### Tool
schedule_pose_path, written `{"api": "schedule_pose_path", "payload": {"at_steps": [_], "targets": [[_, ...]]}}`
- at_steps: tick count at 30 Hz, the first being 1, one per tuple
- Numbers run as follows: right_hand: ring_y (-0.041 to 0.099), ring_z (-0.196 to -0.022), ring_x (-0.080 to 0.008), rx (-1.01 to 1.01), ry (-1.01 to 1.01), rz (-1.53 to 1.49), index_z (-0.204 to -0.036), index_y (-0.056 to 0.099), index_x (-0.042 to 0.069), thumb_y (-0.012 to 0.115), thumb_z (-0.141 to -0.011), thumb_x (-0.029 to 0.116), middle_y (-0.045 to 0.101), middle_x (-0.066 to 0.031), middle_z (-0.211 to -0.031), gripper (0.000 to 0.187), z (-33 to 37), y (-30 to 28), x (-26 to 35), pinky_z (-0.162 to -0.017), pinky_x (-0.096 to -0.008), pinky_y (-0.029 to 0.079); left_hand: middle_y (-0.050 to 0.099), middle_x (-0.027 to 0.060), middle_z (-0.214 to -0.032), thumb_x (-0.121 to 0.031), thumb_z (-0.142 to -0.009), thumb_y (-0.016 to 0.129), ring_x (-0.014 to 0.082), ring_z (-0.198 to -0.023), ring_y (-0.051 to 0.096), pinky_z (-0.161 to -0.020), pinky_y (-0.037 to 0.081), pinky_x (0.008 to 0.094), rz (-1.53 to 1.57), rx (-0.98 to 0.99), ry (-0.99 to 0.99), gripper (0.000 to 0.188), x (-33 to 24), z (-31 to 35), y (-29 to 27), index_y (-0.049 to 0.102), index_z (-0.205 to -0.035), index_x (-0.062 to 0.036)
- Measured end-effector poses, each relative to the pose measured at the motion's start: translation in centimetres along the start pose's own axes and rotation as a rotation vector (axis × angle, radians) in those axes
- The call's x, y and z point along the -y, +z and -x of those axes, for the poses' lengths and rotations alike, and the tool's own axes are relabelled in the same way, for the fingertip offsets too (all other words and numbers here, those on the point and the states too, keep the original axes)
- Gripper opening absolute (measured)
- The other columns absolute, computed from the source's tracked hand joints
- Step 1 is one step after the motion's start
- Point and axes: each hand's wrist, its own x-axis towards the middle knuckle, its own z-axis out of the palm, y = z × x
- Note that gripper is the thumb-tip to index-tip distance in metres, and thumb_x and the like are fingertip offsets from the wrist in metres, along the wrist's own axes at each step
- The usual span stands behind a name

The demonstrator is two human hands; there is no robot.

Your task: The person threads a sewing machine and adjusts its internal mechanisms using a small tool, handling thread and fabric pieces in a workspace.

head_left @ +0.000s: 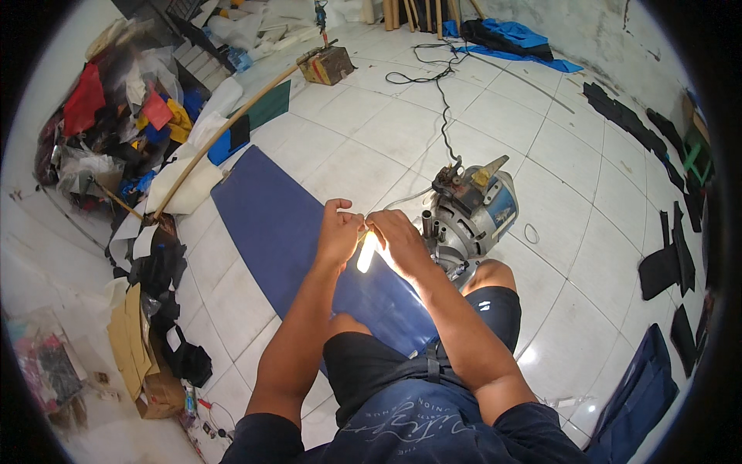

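In front of my body, both hands meet over a long blue fabric sheet on the floor. A small, glowing, elongated lamp hangs between them, its outline washed out by glare. My right hand is closed at the lamp's upper end, fingers bent. My left hand pinches with thumb and finger beside that same end; whatever it holds is too small to make out. A thin pale wire runs from near my fingertips toward a grey and blue motorised cutting machine, standing just right of my hands.
A black cable trails from the machine across the white tiles. A wooden pole slants at the left, beside a heap of fabric scraps. A worn box-shaped block stands far ahead. Dark fabric pieces lie at the right.
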Motion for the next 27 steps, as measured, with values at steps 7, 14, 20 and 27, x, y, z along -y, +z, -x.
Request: {"api": "schedule_pose_path", "payload": {"at_steps": [7,14,20,27], "targets": [[0.057,-0.085,-0.0284,-0.041,-0.030,0.027,-0.097,0.064,0.010,0.059,-0.083,0.007,0.062,-0.0085,-0.088,0.015,-1.2,-0.1,0.7,-0.073,-0.0377,0.047,0.058,0.0087,-0.093,-0.002,-0.090,0.056,0.0177,-0.093,0.058,-0.087,0.042,0.0336,0.301,0.027,0.095,0.039,0.4,-0.5,-0.4,0.036,-0.123,-0.0023],[0.059,-0.081,-0.0249,-0.110,0.225,-0.234,-0.091,0.063,0.008,0.065,-0.085,0.013,0.064,-0.0107,-0.083,0.009,-1.7,0.1,1.5,-0.071,-0.0364,0.047,0.059,0.0061,-0.087,0.000,-0.086,0.058,0.0156,-0.086,0.056,-0.082,0.044,0.0307,0.275,-0.009,0.208,0.039,-0.1,0.1,0.3,0.040,-0.120,-0.0045],[0.061,-0.081,-0.0241,-0.056,0.368,-0.289,-0.092,0.068,0.006,0.066,-0.087,0.020,0.065,-0.0102,-0.081,0.015,-2.2,0.4,0.9,-0.074,-0.0343,0.047,0.059,0.0042,-0.092,-0.004,-0.089,0.059,0.0138,-0.087,0.055,-0.077,0.044,0.0278,-0.018,0.052,0.365,0.036,0.5,-0.6,-0.7,0.042,-0.120,-0.0079],[0.061,-0.079,-0.0281,0.004,0.012,-0.046,-0.093,0.069,0.005,0.065,-0.088,0.022,0.067,-0.0113,-0.083,0.018,-2.6,-0.4,-0.3,-0.074,-0.0334,0.047,0.057,0.0023,-0.092,-0.007,-0.089,0.060,0.0127,-0.090,0.054,-0.080,0.044,0.0273,-0.275,0.119,0.465,0.030,-0.8,0.0,-1.5,0.048,-0.117,-0.0077]]}}
